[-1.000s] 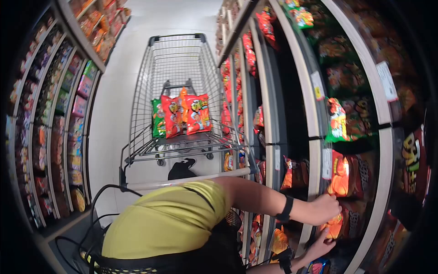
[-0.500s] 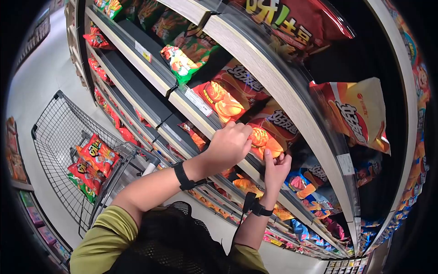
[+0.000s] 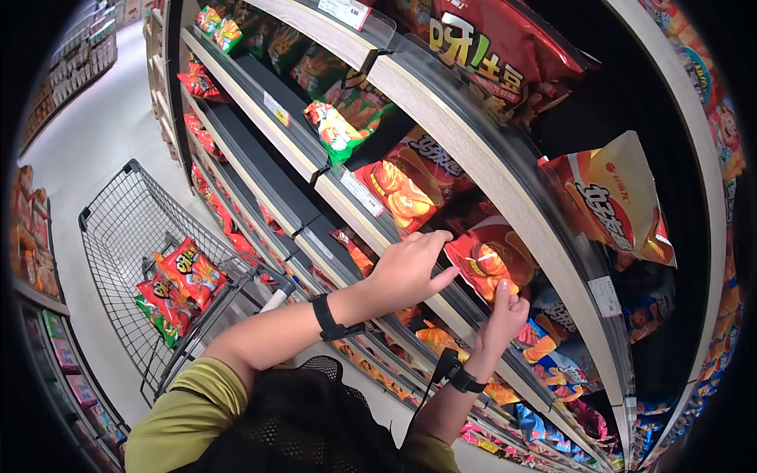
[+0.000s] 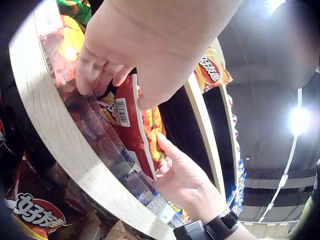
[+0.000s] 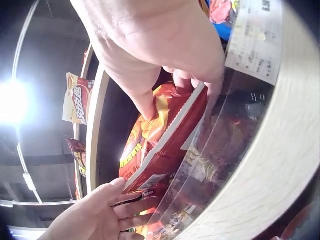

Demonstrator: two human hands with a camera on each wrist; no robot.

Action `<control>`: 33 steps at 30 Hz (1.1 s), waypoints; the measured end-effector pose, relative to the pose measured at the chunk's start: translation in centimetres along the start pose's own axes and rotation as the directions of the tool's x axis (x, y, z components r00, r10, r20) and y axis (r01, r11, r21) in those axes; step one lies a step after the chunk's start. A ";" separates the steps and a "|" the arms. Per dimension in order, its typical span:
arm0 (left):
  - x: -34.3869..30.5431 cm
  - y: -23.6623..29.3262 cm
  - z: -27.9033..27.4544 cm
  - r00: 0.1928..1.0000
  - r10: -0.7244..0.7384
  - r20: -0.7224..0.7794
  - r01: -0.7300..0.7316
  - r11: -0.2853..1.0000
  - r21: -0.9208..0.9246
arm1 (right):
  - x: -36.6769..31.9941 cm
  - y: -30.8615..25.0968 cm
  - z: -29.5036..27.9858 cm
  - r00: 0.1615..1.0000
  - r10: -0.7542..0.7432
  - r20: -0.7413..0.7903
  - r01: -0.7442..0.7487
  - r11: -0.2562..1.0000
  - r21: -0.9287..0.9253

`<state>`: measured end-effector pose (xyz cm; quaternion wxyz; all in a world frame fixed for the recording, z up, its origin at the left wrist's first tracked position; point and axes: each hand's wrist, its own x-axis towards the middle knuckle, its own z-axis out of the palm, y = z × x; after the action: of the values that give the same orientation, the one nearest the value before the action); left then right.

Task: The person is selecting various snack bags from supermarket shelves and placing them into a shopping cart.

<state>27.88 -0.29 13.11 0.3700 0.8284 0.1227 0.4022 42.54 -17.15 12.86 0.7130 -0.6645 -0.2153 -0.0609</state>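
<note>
The dark opening (image 5: 113,142) between the red bag (image 5: 167,142) and the upper shelf edge (image 5: 95,127) offers room — but a clear guard (image 5: 217,135) lines the lower wooden edge (image 5: 270,150), and neighbouring bags (image 3: 398,193) crowd alongside.

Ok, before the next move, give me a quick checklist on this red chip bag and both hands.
1. Right hand on the red bag: ok, thumb on its front, fingers behind.
2. Left hand gripping too: not ok, thumb and fingers are spread at the other end.
3. Bag's printed front undamaged: cannot tell, the right hand covers part.
4. Bag free of the shelf edge: cannot tell.
5. Room in the cart: ok, the bags there fill only one end.
</note>
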 end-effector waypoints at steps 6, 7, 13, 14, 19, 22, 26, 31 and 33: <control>-2.7 -0.1 -1.2 0.942 -0.081 0.327 0.286 0.704 -0.651 | -3.2 -2.3 -1.4 0.960 0.079 0.268 -0.113 0.987 0.115; -3.3 -0.3 -1.9 0.939 -0.088 0.332 0.294 0.705 -0.645 | -4.0 -2.1 -1.9 0.959 0.087 0.268 -0.122 0.986 0.116; -6.4 -1.1 -4.0 0.880 -0.108 0.463 0.429 0.602 -0.674 | -8.5 -1.6 -1.7 0.878 0.209 0.430 -0.288 0.949 0.128; -6.8 -0.9 -4.5 0.871 -0.134 0.473 0.447 0.615 -0.649 | -9.1 -1.2 -1.5 0.874 0.186 0.448 -0.296 0.937 0.188; -10.1 -3.0 -4.2 0.869 -0.193 0.456 0.478 0.570 -0.669 | -10.3 0.0 -2.8 0.735 0.281 0.617 -0.263 0.957 -0.123; -11.3 -3.7 -4.9 0.852 -0.248 0.461 0.520 0.499 -0.693 | -10.8 -0.2 -2.2 0.746 0.220 0.628 -0.194 0.975 -0.111; -12.6 -4.6 -5.5 0.830 -0.304 0.467 0.556 0.379 -0.740 | -11.1 1.7 -1.7 0.605 0.287 0.743 -0.440 0.898 0.012; -13.3 -4.9 -6.3 0.776 -0.372 0.510 0.628 0.373 -0.683 | -10.6 2.8 0.7 0.443 0.244 0.863 -0.534 0.845 0.036; -13.2 -4.7 -6.1 0.766 -0.384 0.516 0.640 0.378 -0.669 | -10.1 2.8 1.1 0.385 0.253 0.888 -0.526 0.851 -0.014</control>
<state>15.18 -0.48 4.57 0.8282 0.5244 0.1224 0.1554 34.28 -17.82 6.45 0.5822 -0.5301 -0.3850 0.4815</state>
